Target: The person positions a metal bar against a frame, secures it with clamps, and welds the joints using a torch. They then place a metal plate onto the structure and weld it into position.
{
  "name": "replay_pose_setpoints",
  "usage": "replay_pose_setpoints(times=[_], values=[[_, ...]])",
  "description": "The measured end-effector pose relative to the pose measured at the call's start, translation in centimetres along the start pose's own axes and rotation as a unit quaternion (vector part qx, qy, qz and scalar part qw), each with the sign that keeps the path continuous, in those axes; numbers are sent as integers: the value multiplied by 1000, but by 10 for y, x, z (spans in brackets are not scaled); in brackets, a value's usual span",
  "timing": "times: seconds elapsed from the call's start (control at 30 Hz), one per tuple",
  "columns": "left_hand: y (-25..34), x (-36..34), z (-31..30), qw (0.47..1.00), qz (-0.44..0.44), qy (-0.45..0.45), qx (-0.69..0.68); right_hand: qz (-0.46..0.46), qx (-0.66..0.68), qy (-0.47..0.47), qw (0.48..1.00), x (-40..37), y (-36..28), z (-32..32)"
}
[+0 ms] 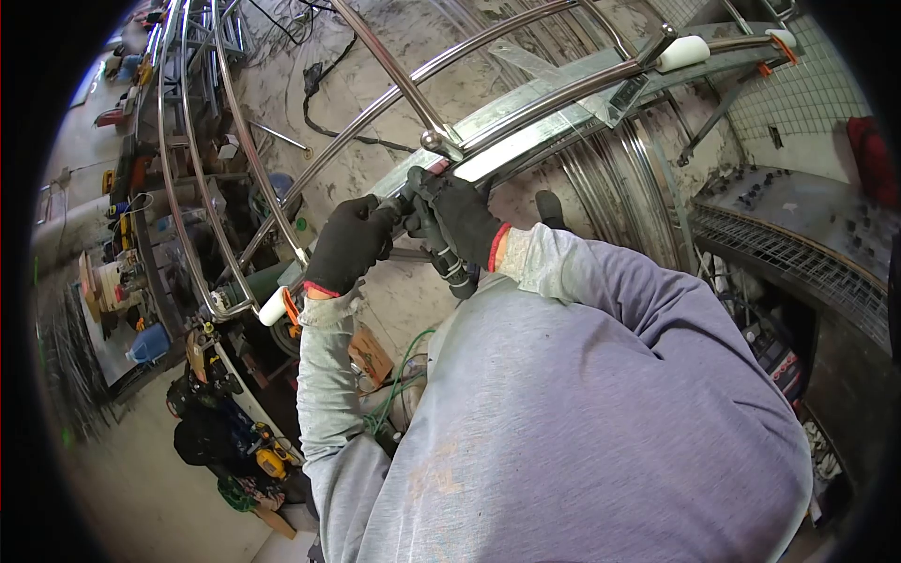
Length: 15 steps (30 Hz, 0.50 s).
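Note:
Both my hands wear black gloves with red cuffs, and they are close together at the near edge of a metal frame. My right hand [458, 214] wraps round the upper part of a black handheld power tool [439, 242] with a long round body. Its rear end points down toward my chest. My left hand [349, 246] is closed at the tool's front left side; the gloves hide what its fingers grip and the tool's working end. Just beyond my hands lies a flat grey metal strip [488, 161], with a shiny curved tube [554, 114] along it.
White sleeves [683, 54] cover parts of the supports. Curved tubes [192, 178] rise at left. A black cable [314, 117] lies on the floor, and long metal bars [619, 183] lie at right. A bench with a mesh side [798, 249] stands far right; a tool-filled shelf stands left.

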<state>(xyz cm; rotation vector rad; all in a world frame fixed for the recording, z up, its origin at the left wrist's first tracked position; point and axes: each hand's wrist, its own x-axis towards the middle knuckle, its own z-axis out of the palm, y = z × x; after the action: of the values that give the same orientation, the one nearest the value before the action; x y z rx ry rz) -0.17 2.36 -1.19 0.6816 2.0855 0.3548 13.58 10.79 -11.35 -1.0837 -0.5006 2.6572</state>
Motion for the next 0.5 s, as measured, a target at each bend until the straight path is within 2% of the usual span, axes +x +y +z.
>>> replay_pose_setpoints(times=[0.27,0.5], values=[[-25,14,0,992,48,-31,-112,-8,-62,32,998,-9,-5,10],[-27,15,2,988,46,-33,-142,-15,-88,41,995,-7,-2,9]])
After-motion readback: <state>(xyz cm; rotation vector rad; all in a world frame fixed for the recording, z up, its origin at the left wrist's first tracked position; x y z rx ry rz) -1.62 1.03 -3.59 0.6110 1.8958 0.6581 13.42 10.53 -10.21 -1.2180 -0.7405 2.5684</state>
